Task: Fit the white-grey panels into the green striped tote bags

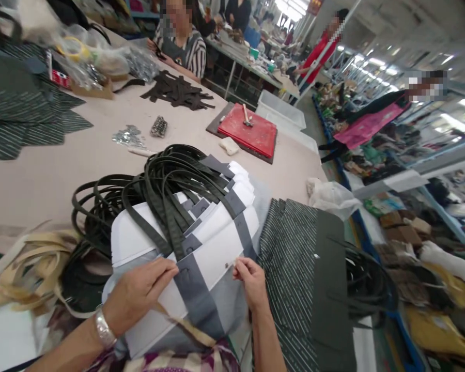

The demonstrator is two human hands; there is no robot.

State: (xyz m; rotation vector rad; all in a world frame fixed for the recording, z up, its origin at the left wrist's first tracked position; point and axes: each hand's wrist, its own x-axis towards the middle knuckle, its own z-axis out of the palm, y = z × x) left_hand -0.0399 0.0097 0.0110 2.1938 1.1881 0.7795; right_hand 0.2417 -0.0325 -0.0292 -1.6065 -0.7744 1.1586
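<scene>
A stack of white and grey bag panels [220, 248] with long dark green strap handles [170, 206] lies in front of me at the table's edge. My left hand [141, 289] is closed at the front panel's upper edge, by the base of a handle, thumb and fingers pinched on it. A small round metal snap [227, 265] sits in the white part near that edge. Just right of the snap, my right hand [251, 281] is closed in a pinch; whatever is between its fingertips is too small to make out. A tan strip [189, 330] lies across the lower panel.
Dark striped bag pieces [290, 279] lie at my right. Beyond the stack are a hammer [247, 118] on a red board [251, 132], loose metal parts [128, 136] and dark straps [176, 92]. Tan straps [34, 263] are at left. A person [182, 44] sits across the table.
</scene>
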